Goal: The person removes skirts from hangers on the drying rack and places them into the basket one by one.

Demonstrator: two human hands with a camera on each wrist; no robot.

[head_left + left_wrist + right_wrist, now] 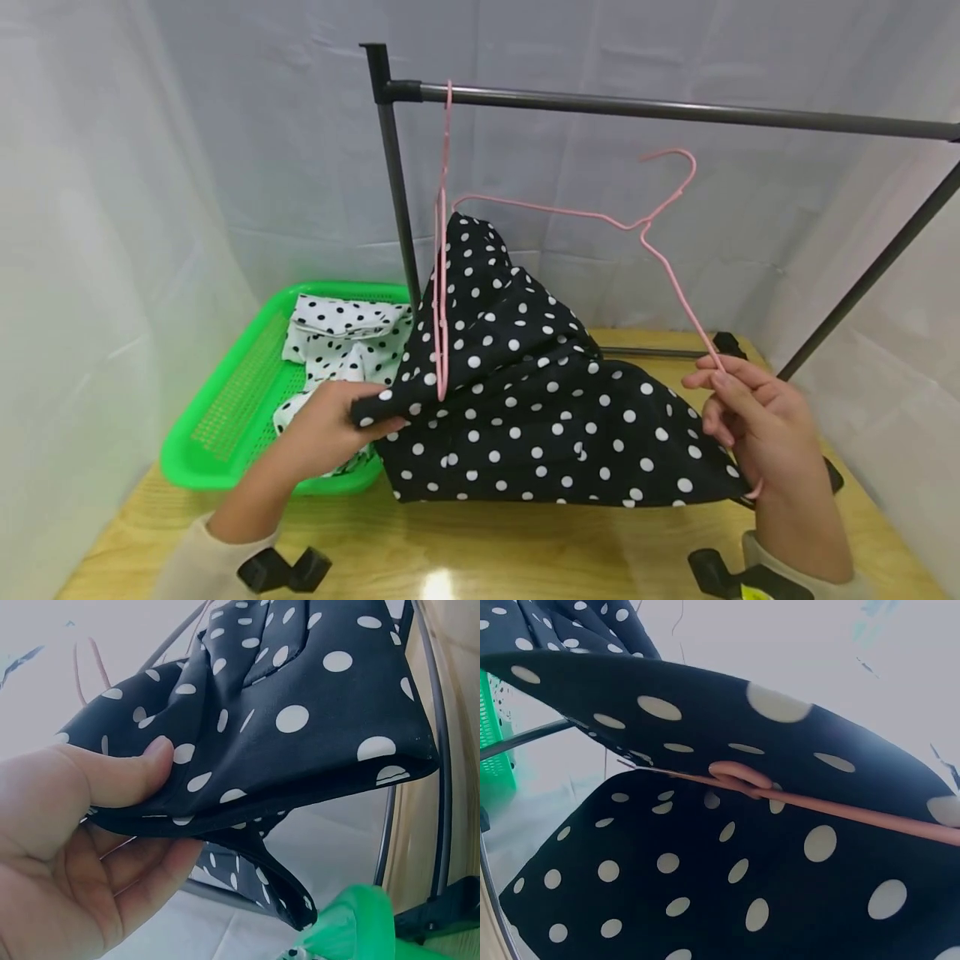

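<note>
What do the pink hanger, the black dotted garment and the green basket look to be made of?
Pink hanger: thin wire, likely coated metal, with a smooth pink skin and tight bends. Black dotted garment: soft woven cloth, matte, folding and draping freely where the left hand pinches it. Green basket: moulded plastic, glossy, with a perforated mesh wall.

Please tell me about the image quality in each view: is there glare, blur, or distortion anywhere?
Head view: even soft light, a bright glare spot on the table, and the rail bends from wide-angle distortion. Left wrist view: the left hand is very near and pale, slightly washed out, while the black dotted cloth stays sharp. Right wrist view: the pink hanger is clear; the background is overexposed white.
</note>
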